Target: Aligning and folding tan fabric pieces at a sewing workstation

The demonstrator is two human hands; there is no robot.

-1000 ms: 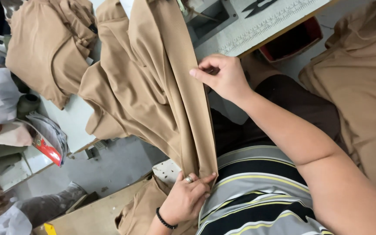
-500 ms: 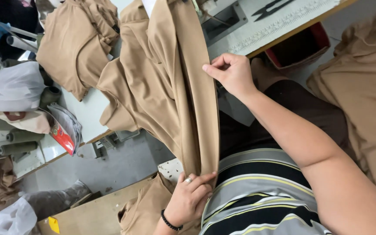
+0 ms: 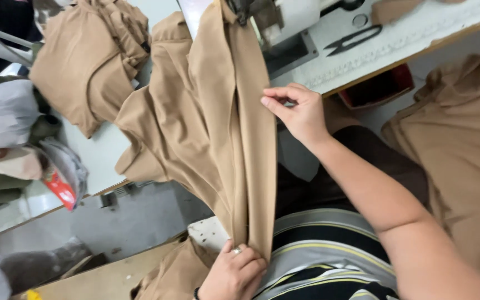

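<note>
Left hand (image 3: 234, 273) gripping tan garment (image 3: 218, 128) bottom, right hand (image 3: 298, 111) pinching its edge

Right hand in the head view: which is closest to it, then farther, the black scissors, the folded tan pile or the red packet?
From the right hand:
1. Black scissors, just above on the table.
2. Folded tan pile, far across the table.
3. Red packet, lower, farthest.

Bright, even indoor light, prob. overhead; shadows soft. White table (image 3: 418, 39) near blown out at top. Slight motion blur overall, worst at left edge bags (image 3: 6, 116). Right forearm (image 3: 418, 244) close to cam, soft focus. Mild wide-angle stretch at corners.
</note>
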